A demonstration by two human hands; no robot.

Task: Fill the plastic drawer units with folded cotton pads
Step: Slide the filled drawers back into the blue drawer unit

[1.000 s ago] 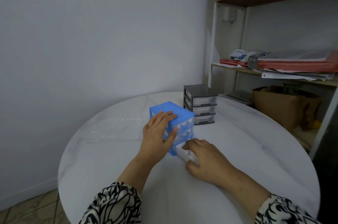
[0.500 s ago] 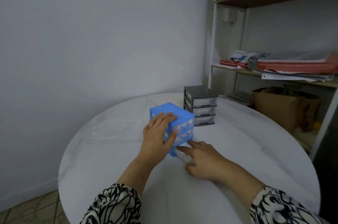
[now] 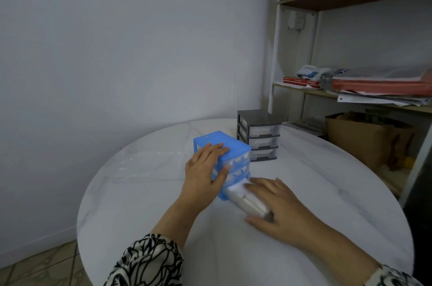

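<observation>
Round marble table (image 3: 145, 204), head view: we steadied the blue drawer unit (image 3: 223, 145) near the centre with our left hand (image 3: 205, 172), fingers straight; our right hand (image 3: 278, 206) lay flat-fingered on the open bottom drawer (image 3: 243, 200). Light, slippery plastic; best held by the frame.

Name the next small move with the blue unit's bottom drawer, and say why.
Probably slide the bottom drawer shut: it sticks out of the blue unit with white pads showing inside, the right hand lies over it, and the left hand braces the unit.
</observation>
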